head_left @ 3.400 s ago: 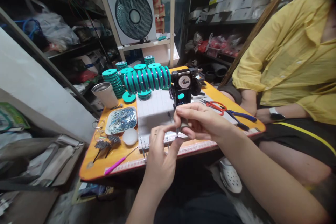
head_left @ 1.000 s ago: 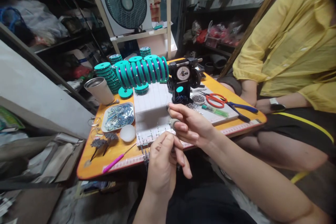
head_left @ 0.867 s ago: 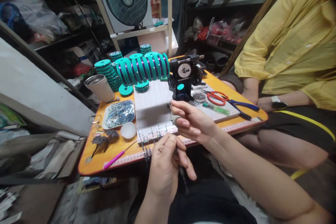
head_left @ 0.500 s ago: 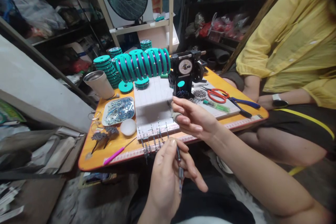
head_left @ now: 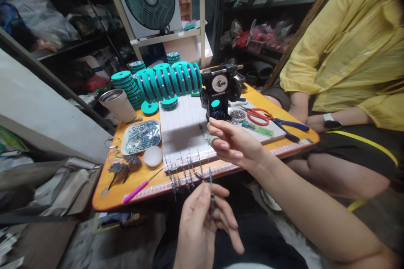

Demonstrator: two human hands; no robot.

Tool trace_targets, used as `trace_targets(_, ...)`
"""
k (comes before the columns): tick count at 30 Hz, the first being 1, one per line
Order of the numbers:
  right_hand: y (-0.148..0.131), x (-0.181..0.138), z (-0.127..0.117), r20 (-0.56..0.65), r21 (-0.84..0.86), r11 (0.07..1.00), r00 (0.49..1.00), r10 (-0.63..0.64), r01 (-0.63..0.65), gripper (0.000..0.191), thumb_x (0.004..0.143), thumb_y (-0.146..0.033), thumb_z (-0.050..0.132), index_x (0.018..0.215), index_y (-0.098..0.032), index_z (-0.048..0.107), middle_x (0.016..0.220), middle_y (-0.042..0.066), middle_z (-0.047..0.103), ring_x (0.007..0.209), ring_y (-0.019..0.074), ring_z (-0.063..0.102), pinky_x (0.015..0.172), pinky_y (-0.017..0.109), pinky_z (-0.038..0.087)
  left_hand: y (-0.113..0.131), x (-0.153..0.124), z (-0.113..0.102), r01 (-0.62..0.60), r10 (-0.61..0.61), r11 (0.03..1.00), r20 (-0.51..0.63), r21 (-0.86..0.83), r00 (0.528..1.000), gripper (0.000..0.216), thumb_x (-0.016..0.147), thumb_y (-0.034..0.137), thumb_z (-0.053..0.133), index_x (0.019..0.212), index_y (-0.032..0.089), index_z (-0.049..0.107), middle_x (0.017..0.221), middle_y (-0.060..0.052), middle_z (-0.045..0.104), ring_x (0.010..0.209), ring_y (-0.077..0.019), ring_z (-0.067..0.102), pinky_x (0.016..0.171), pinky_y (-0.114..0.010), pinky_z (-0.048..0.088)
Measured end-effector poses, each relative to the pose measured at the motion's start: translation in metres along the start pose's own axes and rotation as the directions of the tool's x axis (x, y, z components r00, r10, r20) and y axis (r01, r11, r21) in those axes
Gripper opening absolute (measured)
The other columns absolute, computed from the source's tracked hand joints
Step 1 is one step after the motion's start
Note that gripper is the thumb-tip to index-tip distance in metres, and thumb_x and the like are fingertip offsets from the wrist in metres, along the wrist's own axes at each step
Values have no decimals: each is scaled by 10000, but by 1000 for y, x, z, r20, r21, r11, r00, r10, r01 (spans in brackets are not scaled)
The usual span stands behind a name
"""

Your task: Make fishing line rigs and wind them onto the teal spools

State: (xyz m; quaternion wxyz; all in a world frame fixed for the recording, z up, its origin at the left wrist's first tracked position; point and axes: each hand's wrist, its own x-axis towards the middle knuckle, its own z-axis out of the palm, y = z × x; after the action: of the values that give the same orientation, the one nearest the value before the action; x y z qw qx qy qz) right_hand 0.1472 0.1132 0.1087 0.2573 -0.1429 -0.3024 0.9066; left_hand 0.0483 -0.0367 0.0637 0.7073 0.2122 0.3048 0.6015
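My left hand (head_left: 202, 218) is in front of the table's near edge, thumb and forefinger closed on a thin blue-and-dark twisted piece (head_left: 211, 199) that stands upright in its grip; the other fingers are spread. Above and to the right, my right hand (head_left: 232, 141) has its fingers curled together, with a grey cover on one finger. Whatever they pinch is too fine to make out. Several similar dark strands (head_left: 186, 172) hang over the edge of the white board (head_left: 179, 126). Thin lines run up from them toward a row of teal spools (head_left: 170, 79) on a black winding device (head_left: 219, 92).
On the left stand a tray of small blue pieces (head_left: 142, 136), a white dish (head_left: 153, 156), a pink-handled hook (head_left: 135, 192) and a cup (head_left: 117, 106). Red-handled scissors (head_left: 259, 114) and blue pliers (head_left: 292, 125) lie right. A person in a yellow shirt (head_left: 350, 59) sits at right.
My left hand has moved down, away from my right hand, and the twisted piece now shows above its fingers. My right hand stays nearly in place. The view has shifted slightly.
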Motion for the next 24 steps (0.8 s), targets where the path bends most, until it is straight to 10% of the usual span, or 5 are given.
trace_targets(14,-1,-2,3,-27,0,999,998,-53,53,365,930,-350,467,625,-173,370,442,-41,507,231,22,302,235,94,223,-2,4,-2,-72,74,996,-42,44,996,275,947,318,439,782,129,550,506,-29,625,311,-97,526,310,-135,389)
trace_targets(24,-11,-8,1,10,-27,999,999,-37,37,387,985,-338,355,644,-161,406,475,-18,523,238,22,314,238,85,254,0,0,-5,-47,45,998,51,34,998,394,984,272,272,1129,111,601,716,-94,688,452,-139,638,420,-182,461)
